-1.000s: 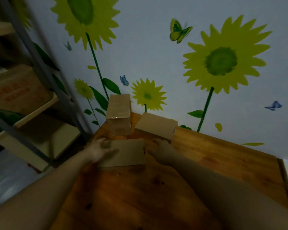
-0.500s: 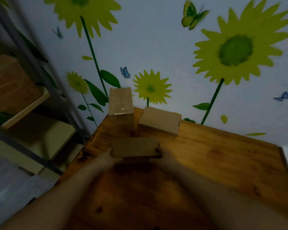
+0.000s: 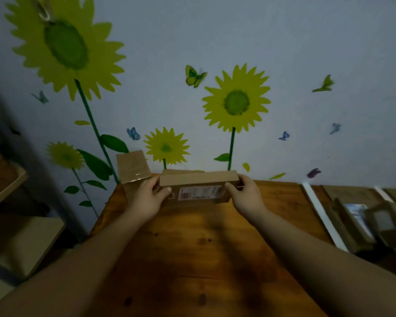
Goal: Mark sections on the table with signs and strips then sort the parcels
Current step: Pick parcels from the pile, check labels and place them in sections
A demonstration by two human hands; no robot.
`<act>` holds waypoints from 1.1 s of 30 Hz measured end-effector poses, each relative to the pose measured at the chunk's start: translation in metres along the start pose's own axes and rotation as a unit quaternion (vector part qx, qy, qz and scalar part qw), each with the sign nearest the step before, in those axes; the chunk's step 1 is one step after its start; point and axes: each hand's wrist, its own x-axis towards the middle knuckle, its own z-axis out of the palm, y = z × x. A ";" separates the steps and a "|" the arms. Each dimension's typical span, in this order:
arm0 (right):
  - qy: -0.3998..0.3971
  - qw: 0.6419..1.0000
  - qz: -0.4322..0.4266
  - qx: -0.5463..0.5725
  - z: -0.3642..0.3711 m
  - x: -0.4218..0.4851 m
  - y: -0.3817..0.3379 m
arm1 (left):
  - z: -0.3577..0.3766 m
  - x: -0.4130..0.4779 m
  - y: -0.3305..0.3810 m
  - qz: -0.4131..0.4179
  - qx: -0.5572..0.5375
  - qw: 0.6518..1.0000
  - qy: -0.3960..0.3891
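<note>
— Cardboard comes first: we hold a flat brown parcel over the far end of a wooden surface. Its long side is level and a white printed label faces us.

— How do we hold it?

— With both hands. Our left hand has its grip curled round the parcel's left end, thumb on the labelled face and fingers behind. Our right hand pinches the right end the same way, thumb in front. Both bare forearms reach in from the bottom edge.

— Does the parcel touch the wood?

— We cannot tell whether its lower edge touches.

— What else is near?

— A tall box stands upright at the far left corner, just beside our left hand. A second flat box lies just behind the held parcel, mostly hidden. To the right, a white strip lies on the surface, with blurred packages beyond it. A shelf stands at the left. Yellow sunflower stickers and butterflies cover the pale wall behind.
</note>
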 end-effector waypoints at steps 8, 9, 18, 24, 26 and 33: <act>-0.023 0.995 -0.026 0.095 -0.072 -0.009 -0.003 | 0.025 -0.008 0.075 -0.017 -0.204 0.979 0.000; -0.011 0.995 -0.029 0.098 -0.082 -0.008 -0.002 | 0.030 -0.010 0.085 -0.016 -0.218 0.976 0.000; 0.040 0.986 -0.070 0.143 -0.175 -0.002 0.017 | 0.092 -0.042 0.151 0.023 -0.201 0.974 -0.102; -0.010 0.998 -0.022 0.053 -0.208 -0.003 0.057 | 0.144 -0.046 0.166 0.023 -0.109 0.988 -0.109; -0.009 0.999 0.009 0.037 -0.219 -0.013 0.078 | 0.166 -0.051 0.168 0.017 -0.083 0.987 -0.135; 0.099 0.988 0.115 0.032 -0.283 -0.074 0.142 | 0.260 -0.073 0.189 0.031 -0.042 0.976 -0.212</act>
